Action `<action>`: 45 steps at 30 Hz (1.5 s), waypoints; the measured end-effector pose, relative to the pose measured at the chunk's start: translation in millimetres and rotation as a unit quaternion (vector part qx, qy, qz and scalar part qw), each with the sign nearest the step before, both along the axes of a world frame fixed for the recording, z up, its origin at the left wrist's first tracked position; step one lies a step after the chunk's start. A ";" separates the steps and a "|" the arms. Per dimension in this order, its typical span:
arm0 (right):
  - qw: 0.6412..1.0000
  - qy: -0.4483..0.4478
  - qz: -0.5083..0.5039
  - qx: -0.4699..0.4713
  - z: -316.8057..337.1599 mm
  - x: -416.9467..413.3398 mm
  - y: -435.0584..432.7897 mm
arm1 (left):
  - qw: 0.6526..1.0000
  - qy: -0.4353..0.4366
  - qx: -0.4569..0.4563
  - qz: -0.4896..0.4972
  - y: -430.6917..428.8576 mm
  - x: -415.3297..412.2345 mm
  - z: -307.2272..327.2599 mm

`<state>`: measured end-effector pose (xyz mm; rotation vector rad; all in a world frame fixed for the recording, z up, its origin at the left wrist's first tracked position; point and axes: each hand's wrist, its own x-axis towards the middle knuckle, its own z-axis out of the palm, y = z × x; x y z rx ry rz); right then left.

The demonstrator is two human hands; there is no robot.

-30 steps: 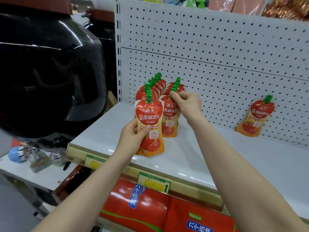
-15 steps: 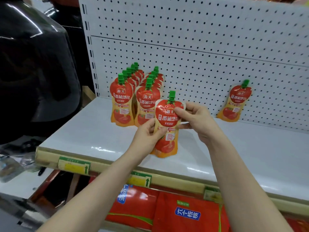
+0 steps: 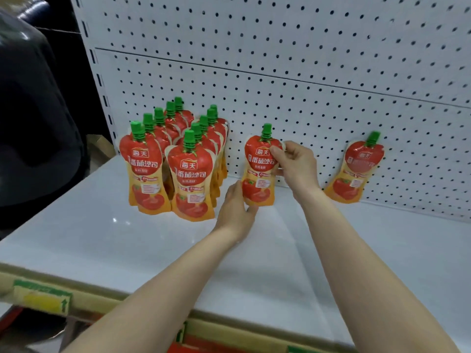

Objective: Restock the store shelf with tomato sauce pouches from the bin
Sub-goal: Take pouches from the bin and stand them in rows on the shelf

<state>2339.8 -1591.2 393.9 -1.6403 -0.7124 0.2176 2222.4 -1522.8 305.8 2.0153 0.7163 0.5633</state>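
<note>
Gripping one red-and-orange tomato sauce pouch [image 3: 258, 171] (green cap): right hand [image 3: 295, 166] pinches top edge, left hand [image 3: 235, 205] clasps bottom corner; upright on white shelf [image 3: 127, 240], right of two pouch rows [image 3: 175, 159].

One head-worn camera looks forward and down from close above the shelf [image 3: 107, 240], facing the pegboard [image 3: 305, 72], both forearms reaching in from below.

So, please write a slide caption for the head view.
Both hands stand a tomato sauce pouch against the pegboard.
</note>
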 end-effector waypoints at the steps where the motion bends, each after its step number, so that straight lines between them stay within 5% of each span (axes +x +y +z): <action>1: 1.000 -0.005 -0.002 0.003 -1.6 6.9 8.4 | 1.000 -0.004 0.004 0.007 3.5 7.2 -0.5; 25: 0.993 -0.111 0.010 -0.036 -12.1 44.9 38.5 | 0.999 0.018 -0.002 0.050 25.7 30.4 1.9; 35: 0.971 -0.185 -0.096 -0.119 -28.2 -38.2 -111.6 | 0.995 -0.071 -0.005 -0.067 -42.7 -50.4 31.2; 45: 0.906 -0.241 -0.295 -0.186 -107.6 -184.9 -336.5 | 0.964 -0.153 -0.039 -0.215 -187.9 -141.4 6.7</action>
